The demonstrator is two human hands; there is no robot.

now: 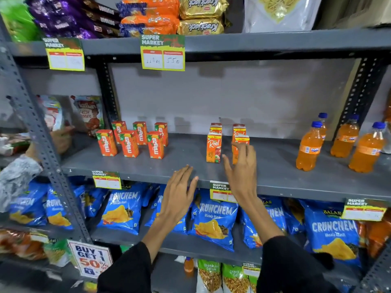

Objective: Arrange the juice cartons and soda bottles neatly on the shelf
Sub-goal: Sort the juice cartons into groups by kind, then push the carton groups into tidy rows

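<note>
Six orange cartons marked "maaza" (129,138) stand upright in two rows toward the left end of the grey shelf (275,166). Near the middle stand four cartons marked "Real" (214,147), two in front and two behind. Four orange soda bottles with blue caps, the nearest labelled "Fanta" (310,145), stand at the right end, well apart from the cartons. The right hand (241,172) is raised with fingers spread just in front of the right front Real carton, partly hiding it; its grip is released and whether it touches the carton cannot be told. The left hand (177,195) is flat and released over the shelf's front edge, holding nothing. Tags on the edges read "SUPER MARKET" (162,52); the bags below read "CRUNCHEM Masala Masti" (213,218)
</note>
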